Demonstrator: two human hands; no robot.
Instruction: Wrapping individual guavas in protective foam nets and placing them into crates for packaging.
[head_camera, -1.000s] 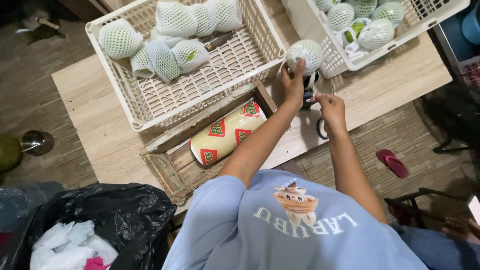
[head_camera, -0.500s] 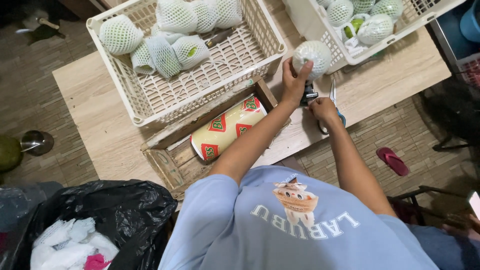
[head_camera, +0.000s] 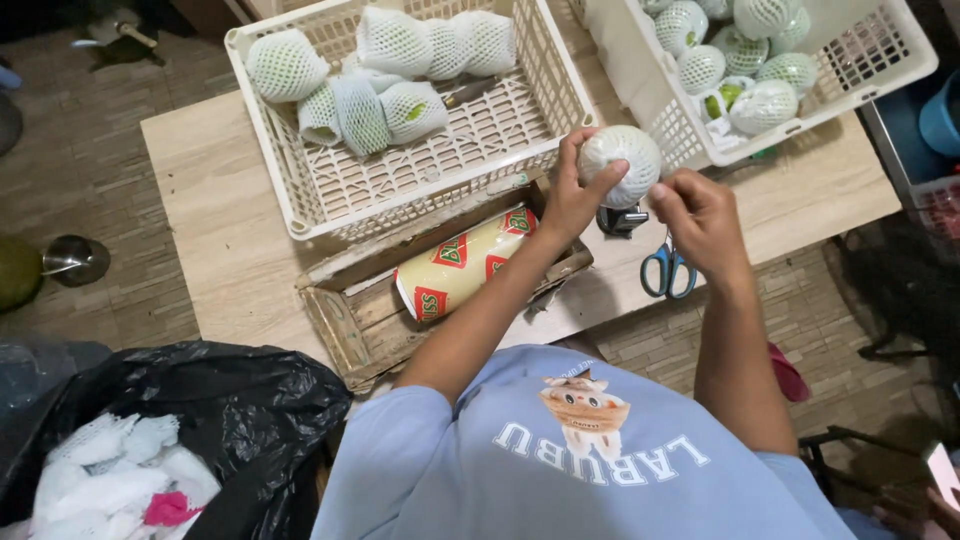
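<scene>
I see a round fruit (head_camera: 620, 163) in a white foam net, held up over the table's (head_camera: 215, 215) back edge, between the two baskets. The left hand (head_camera: 575, 195) has its fingers curled tight around the fruit from the side. The right hand (head_camera: 700, 215) touches the net with its fingertips pinched together on it (I think it is tugging or fixing the net). The fruit could slip and fall, because only one hand really holds it and the net is smooth. It might land on the scissors (head_camera: 668, 268) just below, or roll off the table. A hard pull could also tear the net. The left basket (head_camera: 300, 215) has a few wrapped fruits, and the right basket (head_camera: 900, 70) has more. A wooden box (head_camera: 350, 320) with a roll (head_camera: 465, 265) sits near.
</scene>
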